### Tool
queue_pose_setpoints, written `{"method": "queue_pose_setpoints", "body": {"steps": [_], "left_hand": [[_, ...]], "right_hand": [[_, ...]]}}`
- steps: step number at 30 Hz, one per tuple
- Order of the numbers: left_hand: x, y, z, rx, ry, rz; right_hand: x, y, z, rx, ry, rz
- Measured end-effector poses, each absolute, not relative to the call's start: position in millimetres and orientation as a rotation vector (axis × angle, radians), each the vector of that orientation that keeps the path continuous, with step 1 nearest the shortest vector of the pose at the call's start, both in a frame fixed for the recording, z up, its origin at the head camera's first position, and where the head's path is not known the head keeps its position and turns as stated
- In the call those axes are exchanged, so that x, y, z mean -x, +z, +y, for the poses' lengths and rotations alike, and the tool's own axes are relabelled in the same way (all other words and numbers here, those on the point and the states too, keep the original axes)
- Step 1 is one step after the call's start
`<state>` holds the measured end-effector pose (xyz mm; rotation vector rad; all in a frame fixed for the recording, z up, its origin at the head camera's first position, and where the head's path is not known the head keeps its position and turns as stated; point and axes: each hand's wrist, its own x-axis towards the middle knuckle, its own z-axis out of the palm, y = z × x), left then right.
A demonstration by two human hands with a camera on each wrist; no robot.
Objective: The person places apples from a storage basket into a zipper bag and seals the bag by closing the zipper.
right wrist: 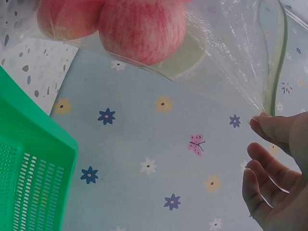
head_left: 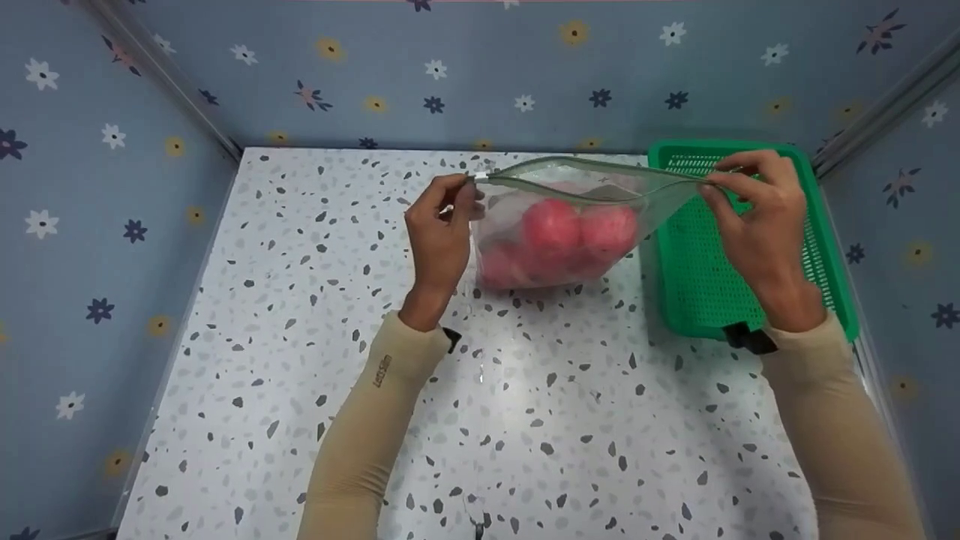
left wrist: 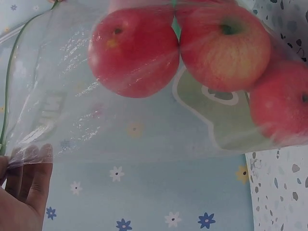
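Observation:
A clear zip bag with a green-edged mouth holds several red apples. My left hand pinches the bag's left top corner, by a white slider. At the opposite top corner, my right hand pinches the edge between thumb and forefinger, its other fingers loosely bent. The mouth gapes slightly between the hands. In the left wrist view, apples press against the film, and a green printed patch shows on the bag. The right wrist view shows an apple low in the bag.
A green perforated basket stands at the back right, beneath my right hand. The white speckled table meets flower-patterned panels at the back and both sides.

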<state>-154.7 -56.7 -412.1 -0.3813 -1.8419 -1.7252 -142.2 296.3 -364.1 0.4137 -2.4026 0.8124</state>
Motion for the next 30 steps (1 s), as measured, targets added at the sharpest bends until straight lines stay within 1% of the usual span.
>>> {"method": "queue_pose_setpoints", "body": {"steps": [11, 30], "left_hand": [[155.4, -406.5, -54.8, 0.351, -1.786, -1.833], [153.8, -405.9, -38.6, 0.26, -1.995, -1.777]], "right_hand": [[143.3, -357.7, 297.4, -0.366, 0.853, -2.381], [147.0, -374.7, 297.9, -0.248, 0.878, -2.463]]}}
